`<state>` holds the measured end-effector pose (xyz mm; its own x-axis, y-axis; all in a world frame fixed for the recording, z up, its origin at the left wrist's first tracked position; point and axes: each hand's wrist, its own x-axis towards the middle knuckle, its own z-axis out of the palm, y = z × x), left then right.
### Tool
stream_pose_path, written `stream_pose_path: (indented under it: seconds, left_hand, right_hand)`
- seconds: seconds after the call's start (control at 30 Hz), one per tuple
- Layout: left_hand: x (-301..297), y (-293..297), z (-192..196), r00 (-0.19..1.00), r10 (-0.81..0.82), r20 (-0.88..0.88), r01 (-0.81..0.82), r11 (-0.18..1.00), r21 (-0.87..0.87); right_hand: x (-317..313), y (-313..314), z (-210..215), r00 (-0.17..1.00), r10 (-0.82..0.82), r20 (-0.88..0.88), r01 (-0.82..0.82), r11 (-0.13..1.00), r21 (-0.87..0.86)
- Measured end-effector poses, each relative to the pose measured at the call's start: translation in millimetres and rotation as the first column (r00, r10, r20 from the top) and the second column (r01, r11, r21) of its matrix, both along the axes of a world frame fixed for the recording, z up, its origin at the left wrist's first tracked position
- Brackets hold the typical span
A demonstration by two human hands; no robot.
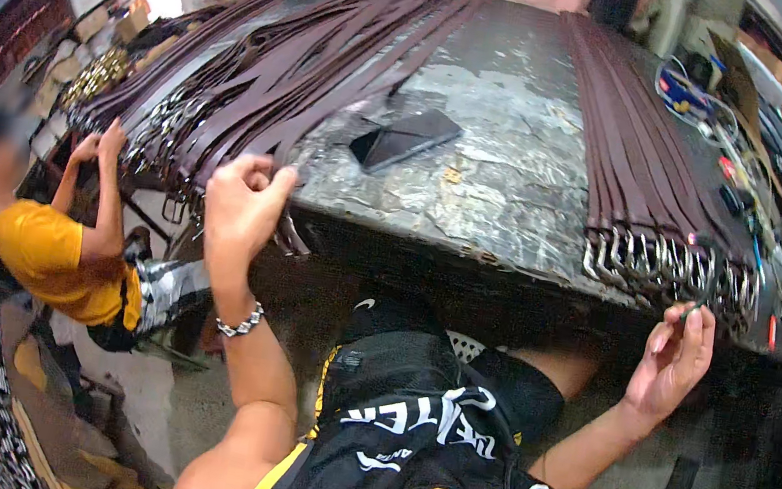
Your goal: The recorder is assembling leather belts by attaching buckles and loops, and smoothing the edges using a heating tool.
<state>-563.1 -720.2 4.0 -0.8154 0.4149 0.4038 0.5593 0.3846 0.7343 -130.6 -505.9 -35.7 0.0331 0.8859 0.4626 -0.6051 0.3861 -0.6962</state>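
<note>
Dark brown leather belts with metal buckles lie in two groups on the table. My left hand (243, 207) is closed at the front edge of the left group (277, 91), its fingers curled around a brown belt whose buckle end (291, 238) hangs below the table edge. At the front right, my right hand (672, 362) is raised just below the buckles (661, 265) of the right group (621, 127). Its thumb and fingertips are pinched together on a small dark thing, too small to name.
A dark flat phone-like object (411, 141) lies on the worn metal-topped table (510, 192) between the groups. Tools and cables (686, 96) crowd the right side. To the left, a person in a yellow shirt (56, 255) works at the same belts.
</note>
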Motion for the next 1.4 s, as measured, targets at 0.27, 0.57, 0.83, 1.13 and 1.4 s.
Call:
stream_pose_path:
  seconds: [0.27,0.57,0.83,1.13,1.4]
  left_hand:
    - [-3,125,165,0.834,-0.328,-0.443,0.203,0.930,-0.307]
    - [159,75,76,0.666,-0.561,-0.492,0.528,0.820,-0.221]
    - [203,33,10,0.719,-0.633,-0.288,0.443,0.736,-0.512]
    - [234,22,-2,0.525,-0.728,-0.441,0.390,0.666,-0.636]
    - [221,51,3,0.657,-0.641,-0.396,0.383,0.737,-0.557]
  right_hand:
    - [23,3,5,0.996,-0.090,-0.009,0.091,0.996,0.024]
    - [78,11,-12,0.953,-0.302,-0.030,0.302,0.953,-0.015]
    - [72,10,-4,0.950,-0.314,0.000,0.314,0.950,-0.004]
    - [61,9,-5,0.967,-0.254,0.036,0.253,0.967,0.013]
    - [61,13,-4,0.972,-0.235,0.027,0.235,0.972,0.006]
